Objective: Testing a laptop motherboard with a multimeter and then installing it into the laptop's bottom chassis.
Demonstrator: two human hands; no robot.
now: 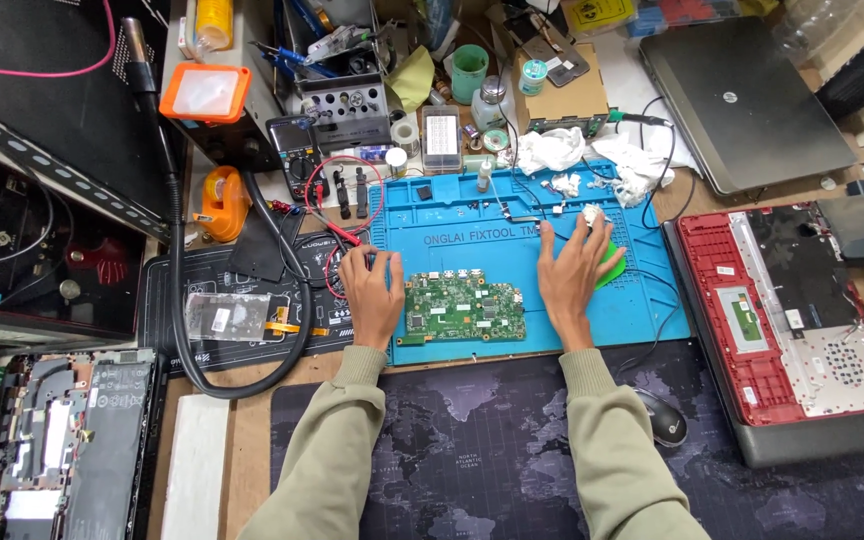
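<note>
Fingers (384,268) of both hands lie released, flat on blue silicone work mat (512,215), flanking green rectangular circuit board (464,308); right hand (574,272) covers green object (612,265).

- def an electronics repair workshop, cluttered bench
- blue silicone repair mat (642,310) w/ a bare green circuit board (465,308) on it
- opened red laptop chassis (787,320) on the right, another gutted laptop (72,440) bottom left
- multimeter (297,150) w/ probe leads, solder spool (533,76), tool rack at the back
</note>
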